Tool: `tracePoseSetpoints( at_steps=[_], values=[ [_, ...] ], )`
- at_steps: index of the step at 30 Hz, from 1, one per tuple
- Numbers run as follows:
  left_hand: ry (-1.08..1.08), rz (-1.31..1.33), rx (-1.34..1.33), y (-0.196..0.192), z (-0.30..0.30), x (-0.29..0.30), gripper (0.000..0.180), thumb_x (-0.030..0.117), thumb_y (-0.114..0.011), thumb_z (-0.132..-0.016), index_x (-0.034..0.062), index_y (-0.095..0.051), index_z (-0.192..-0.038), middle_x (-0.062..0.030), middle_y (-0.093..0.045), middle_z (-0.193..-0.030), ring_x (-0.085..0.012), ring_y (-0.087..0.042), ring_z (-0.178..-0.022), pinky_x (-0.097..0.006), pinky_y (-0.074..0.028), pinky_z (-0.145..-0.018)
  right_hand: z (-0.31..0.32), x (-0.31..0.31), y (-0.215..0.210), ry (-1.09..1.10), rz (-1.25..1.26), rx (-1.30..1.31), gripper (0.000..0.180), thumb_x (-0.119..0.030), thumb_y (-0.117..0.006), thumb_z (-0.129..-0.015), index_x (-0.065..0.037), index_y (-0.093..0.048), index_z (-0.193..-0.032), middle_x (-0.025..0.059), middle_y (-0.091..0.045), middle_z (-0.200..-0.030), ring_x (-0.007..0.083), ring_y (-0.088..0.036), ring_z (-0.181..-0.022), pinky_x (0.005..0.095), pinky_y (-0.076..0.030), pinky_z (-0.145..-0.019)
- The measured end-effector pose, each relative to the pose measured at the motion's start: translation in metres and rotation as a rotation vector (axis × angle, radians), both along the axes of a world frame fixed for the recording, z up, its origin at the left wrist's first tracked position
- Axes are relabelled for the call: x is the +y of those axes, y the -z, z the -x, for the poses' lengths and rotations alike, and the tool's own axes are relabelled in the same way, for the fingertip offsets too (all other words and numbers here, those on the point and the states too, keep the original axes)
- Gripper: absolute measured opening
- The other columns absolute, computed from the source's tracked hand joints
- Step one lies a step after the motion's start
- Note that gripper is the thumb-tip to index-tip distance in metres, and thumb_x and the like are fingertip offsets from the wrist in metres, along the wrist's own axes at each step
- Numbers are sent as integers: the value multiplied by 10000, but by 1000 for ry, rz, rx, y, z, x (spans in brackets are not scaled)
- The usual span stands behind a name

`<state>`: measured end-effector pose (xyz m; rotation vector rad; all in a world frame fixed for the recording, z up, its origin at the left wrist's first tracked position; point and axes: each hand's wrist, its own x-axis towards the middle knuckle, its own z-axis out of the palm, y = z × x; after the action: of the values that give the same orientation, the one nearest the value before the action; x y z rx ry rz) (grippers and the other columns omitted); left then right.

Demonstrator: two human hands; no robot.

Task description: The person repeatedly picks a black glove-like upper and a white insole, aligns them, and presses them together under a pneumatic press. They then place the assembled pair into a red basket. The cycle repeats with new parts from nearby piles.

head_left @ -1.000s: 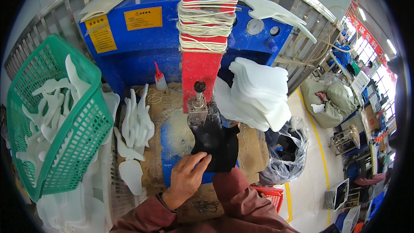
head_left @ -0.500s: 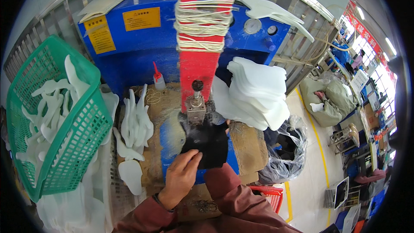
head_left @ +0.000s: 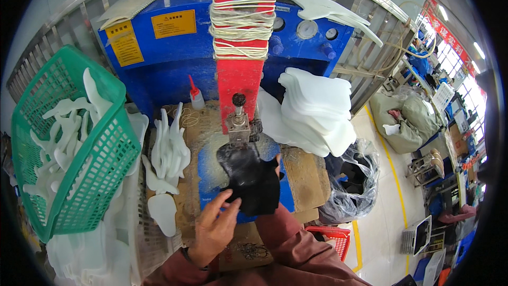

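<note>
A black flexible sheet piece [head_left: 246,175], glossy on its upper part and matt below, lies under the metal head [head_left: 239,131] of a red-armed machine [head_left: 238,82], over a blue plate [head_left: 286,196]. At its lower left edge is my left hand [head_left: 214,228], fingers stretched and apart, the fingertips at or touching the edge. My right hand [head_left: 278,165] grips the piece at its right side. Only some fingertips show there; the rest of that hand is hidden behind the black piece. Whether the metal head presses on the piece I cannot tell.
White curved cutouts fill a green basket [head_left: 98,164] at left; more cutouts [head_left: 168,151] lie beside it. A stack of white sheets [head_left: 317,111] stands right of the machine. Further right are a clear plastic bag [head_left: 352,185] with black pieces and a red basket [head_left: 334,239].
The black piece has turned and shows more of its glossy upper part. My left hand has loosened from it, spreading its fingers and moving slightly down and left.
</note>
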<state>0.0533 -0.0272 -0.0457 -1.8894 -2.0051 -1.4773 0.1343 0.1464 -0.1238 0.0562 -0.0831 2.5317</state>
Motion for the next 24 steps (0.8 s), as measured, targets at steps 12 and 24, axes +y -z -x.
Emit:
tracePoseSetpoints(
  at_steps=[12, 24],
  values=[
    [-224, 104, -75, 14, 50, -48, 220, -57, -675, -911, -18, -732, -1120, -161, -625, -1301, -257, -694, -933, -347, -576, -781, -9, -13, -42, -46, -74, -482, 978, -848, -170, -953, -111, -440, -1536, 152, -632, -1371, 406, -690, -980, 598, -581, -738],
    [-344, 191, -116, 44, 84, -80, 216, -40, -674, -906, -12, -721, -1114, -171, -647, -1280, -293, -721, -936, -374, -583, -822, -25, -32, -33, -103, -165, -563, 929, -824, -221, -972, -103, -479, -1499, 132, -696, -1250, 325, -714, -840, 447, -576, -614]
  ],
)
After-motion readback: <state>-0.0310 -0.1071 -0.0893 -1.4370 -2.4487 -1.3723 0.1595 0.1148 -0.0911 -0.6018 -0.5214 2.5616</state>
